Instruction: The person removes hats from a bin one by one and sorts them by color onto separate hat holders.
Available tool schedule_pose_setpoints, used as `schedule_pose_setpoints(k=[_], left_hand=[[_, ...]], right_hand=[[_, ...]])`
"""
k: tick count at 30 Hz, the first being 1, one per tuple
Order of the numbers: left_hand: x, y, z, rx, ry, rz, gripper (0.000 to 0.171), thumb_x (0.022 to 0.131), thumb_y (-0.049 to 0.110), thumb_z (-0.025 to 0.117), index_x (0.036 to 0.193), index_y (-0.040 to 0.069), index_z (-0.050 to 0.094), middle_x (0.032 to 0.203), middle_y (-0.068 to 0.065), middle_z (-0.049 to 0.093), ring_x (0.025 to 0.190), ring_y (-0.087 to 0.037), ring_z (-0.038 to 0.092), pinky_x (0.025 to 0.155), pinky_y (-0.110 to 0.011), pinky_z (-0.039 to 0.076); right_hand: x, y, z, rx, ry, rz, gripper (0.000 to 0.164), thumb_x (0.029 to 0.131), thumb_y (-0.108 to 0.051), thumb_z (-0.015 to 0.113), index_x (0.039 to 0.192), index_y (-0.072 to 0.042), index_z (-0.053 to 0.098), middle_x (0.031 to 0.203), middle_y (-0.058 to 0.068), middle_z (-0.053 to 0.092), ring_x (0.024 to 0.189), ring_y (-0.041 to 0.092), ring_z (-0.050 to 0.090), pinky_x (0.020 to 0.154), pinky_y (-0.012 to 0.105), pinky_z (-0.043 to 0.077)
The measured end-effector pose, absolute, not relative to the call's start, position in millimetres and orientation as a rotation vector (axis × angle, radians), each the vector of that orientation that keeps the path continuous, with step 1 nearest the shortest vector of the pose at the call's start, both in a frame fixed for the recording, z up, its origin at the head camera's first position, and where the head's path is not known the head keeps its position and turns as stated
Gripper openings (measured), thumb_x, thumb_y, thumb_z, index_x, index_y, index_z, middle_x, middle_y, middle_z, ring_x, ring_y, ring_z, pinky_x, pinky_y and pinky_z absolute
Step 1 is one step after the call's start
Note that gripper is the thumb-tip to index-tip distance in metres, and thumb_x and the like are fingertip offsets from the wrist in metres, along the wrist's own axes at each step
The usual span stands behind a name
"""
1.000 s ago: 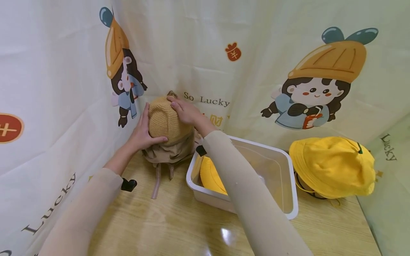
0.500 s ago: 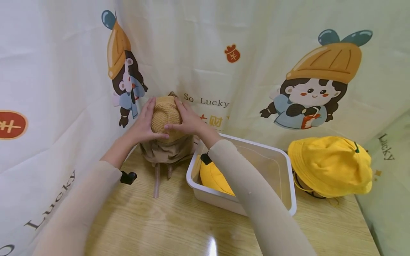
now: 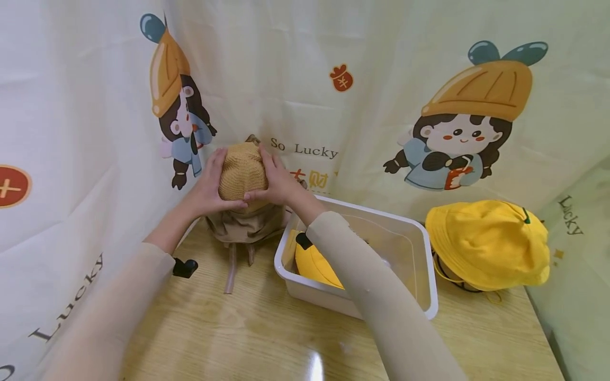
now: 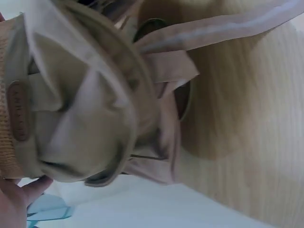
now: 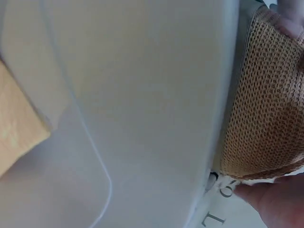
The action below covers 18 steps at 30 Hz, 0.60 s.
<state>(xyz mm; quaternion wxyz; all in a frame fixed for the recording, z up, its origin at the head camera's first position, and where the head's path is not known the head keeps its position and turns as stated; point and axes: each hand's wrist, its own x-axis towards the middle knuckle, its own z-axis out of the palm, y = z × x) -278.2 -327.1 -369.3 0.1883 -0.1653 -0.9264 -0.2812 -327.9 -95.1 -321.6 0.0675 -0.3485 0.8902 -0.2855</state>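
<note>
In the head view a tan hat [image 3: 242,177] with a knitted crown, cloth brim and hanging ties stands in the back left corner. My left hand [image 3: 208,186] holds the left side of its crown, and my right hand [image 3: 282,182] holds the right side. Both thumbs meet near the crown's front. A small leather label [image 4: 20,110] shows on the band in the left wrist view, above the drooping brim [image 4: 92,109]. Knit mesh of the crown [image 5: 266,104] fills the right side of the right wrist view, with fingers at its edges. What supports the hat is mostly hidden.
A white plastic bin [image 3: 319,301] stands right of the hat, holding a yellow thing [image 3: 312,262] partly covered by my right sleeve. Farther right, a yellow bucket hat [image 3: 491,243] sits raised on the wooden table [image 3: 229,338]. Printed cloth [image 3: 286,69] hangs behind and at both sides.
My right hand has come down from the crown's top right to its side, and its thumb now lies at the front beside the left thumb. The hat stays in the corner.
</note>
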Motion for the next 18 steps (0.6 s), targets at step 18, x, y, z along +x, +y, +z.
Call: schedule_pose_setpoints(k=[18], left_hand=[[-286, -328, -373, -0.572, -2.533, -0.601, 0.133, 0.057, 0.044, 0.094, 0.16, 0.025, 0.013, 0.164, -0.021, 0.007, 0.146, -0.047, 0.022, 0.103, -0.069, 0.037]], right_hand=[[-330, -97, -334, -1.163, 2.743, -0.721, 0.12, 0.079, -0.056, 0.076, 0.156, -0.044, -0.014, 0.168, 0.009, -0.009, 0.153, 0.034, 0.014, 0.116, 0.049, 0.033]])
